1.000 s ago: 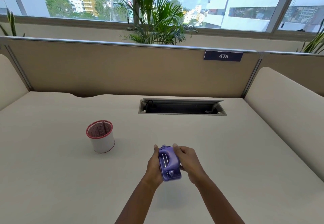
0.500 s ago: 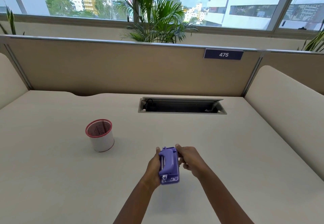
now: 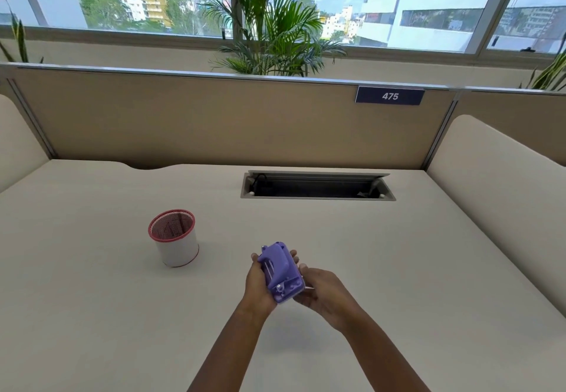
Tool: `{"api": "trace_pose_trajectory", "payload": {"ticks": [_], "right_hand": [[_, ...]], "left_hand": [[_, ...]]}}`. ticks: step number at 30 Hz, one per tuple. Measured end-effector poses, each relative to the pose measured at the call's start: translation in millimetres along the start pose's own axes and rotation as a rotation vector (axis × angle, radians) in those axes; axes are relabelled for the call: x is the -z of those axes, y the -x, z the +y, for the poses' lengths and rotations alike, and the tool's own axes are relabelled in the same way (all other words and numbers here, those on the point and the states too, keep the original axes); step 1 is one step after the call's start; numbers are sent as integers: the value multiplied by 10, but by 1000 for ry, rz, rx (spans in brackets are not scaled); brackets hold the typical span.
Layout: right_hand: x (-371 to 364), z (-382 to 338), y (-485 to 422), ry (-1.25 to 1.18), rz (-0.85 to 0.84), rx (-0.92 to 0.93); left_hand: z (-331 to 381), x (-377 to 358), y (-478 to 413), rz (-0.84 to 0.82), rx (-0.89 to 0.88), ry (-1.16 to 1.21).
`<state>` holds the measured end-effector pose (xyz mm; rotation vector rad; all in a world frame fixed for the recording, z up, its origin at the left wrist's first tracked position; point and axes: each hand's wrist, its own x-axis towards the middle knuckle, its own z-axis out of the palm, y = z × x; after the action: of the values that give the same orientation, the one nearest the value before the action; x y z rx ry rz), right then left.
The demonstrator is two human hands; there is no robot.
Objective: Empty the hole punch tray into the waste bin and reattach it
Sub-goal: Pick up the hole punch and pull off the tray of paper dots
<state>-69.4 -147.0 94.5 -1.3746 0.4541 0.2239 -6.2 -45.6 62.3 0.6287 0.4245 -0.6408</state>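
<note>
A purple hole punch (image 3: 281, 272) is held above the desk, near its front middle, tilted with its handle side up. My left hand (image 3: 256, 284) wraps around it from the left, fingertips showing past its far end. My right hand (image 3: 321, 295) sits at its near right end, fingers curled against the base edge, where a thin pale strip shows; the tray itself is hidden under the punch. The waste bin (image 3: 176, 238), a small white cylinder with a red rim and mesh inside, stands upright on the desk to the left of my hands.
The beige desk (image 3: 398, 269) has an open cable slot (image 3: 317, 187) at the back middle. Beige partition panels (image 3: 214, 122) close off the back and both sides; a sign reads 475. Plants and windows lie behind.
The punch has tilted and turned slightly to the left in my left hand. My right hand slid from its far end down to its near right end.
</note>
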Motion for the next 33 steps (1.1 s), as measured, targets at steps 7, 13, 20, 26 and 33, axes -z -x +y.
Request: {"api": "trace_pose_trajectory", "payload": {"ticks": [7,13,20,26,33], "right_hand": [[-30,50,-6,-162,-4,-22],[-10,73,11,-477,-53,-173],[-24,-27,-49,88,207,112],[-95,-149,-59,387,167,216],[-104,-259,-140,200,276,209]], "left_hand": [[110,-93,-8,-21,-23,8],[114,-96,-13,-31,-24,-34],[92,-93,34,-48,30,-42],[53,-110,17,-86,34,-45],[-126,-178,88,-179,-84,43]]}}
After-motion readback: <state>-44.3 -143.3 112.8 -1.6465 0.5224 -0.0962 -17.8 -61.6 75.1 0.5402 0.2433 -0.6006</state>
